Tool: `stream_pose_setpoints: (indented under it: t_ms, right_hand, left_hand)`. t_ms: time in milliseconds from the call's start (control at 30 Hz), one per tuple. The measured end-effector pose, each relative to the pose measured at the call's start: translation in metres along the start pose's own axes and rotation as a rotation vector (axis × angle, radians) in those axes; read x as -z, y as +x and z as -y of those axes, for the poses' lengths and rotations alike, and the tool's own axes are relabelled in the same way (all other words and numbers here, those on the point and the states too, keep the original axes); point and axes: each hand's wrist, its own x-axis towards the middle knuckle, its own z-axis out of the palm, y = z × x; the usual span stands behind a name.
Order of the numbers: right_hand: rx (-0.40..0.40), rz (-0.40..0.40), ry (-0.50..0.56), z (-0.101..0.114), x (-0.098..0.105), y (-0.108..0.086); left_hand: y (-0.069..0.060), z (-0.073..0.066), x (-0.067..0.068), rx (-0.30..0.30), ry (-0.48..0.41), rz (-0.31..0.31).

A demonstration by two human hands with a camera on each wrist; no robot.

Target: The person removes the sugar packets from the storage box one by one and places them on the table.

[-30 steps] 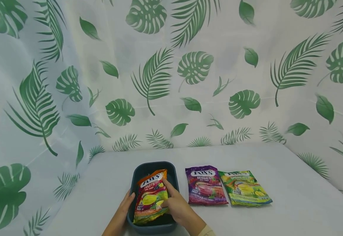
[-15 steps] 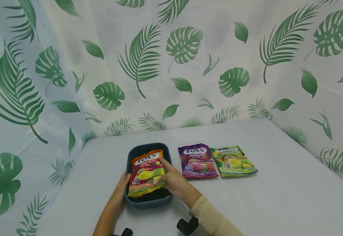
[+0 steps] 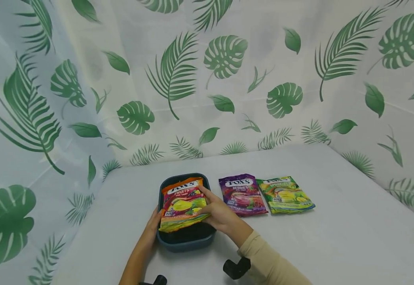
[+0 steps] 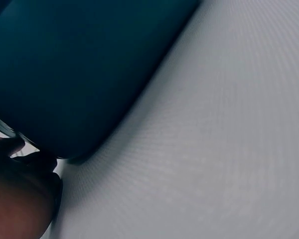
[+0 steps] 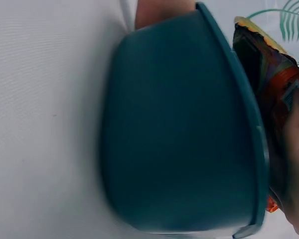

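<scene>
My right hand [image 3: 222, 213] pinches the right edge of an orange-red Fox's Fruits candy bag [image 3: 183, 204], fingers on its printed front. The bag is over the mouth of a dark teal plastic bin [image 3: 187, 246]; in the right wrist view the candy bag [image 5: 274, 74] shows beyond the rim of the bin [image 5: 179, 124]. My left hand [image 3: 152, 229] rests against the bin's left side, its fingertips partly hidden. In the left wrist view, the fingers [image 4: 40, 162] touch the outer wall of the bin [image 4: 79, 74].
A purple Fox's Berries candy bag [image 3: 243, 198] lies flat to the right of the bin. Beside it is a green-yellow Fox's Springtea-like candy bag [image 3: 287, 196]. All stand on a white table [image 3: 335, 237] before a leaf-patterned curtain [image 3: 257, 130].
The Fruits bag has risen from inside the bin to above its rim in my right hand. The head view has tilted down and shifted. My left hand has stayed by the bin.
</scene>
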Motion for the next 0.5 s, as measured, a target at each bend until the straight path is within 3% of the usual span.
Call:
stream_pose_setpoints:
  t_ms: [267,500]
  right_hand:
    - [0.027,0.048,0.032,0.014,0.005,-0.018]
    - [0.054,0.081,0.062,0.026,0.017,-0.041]
  left_hand:
    - [0.000,0.003,-0.005,0.019,0.010,-0.026]
    - [0.000,0.000,-0.001,-0.013,0.018,-0.027]
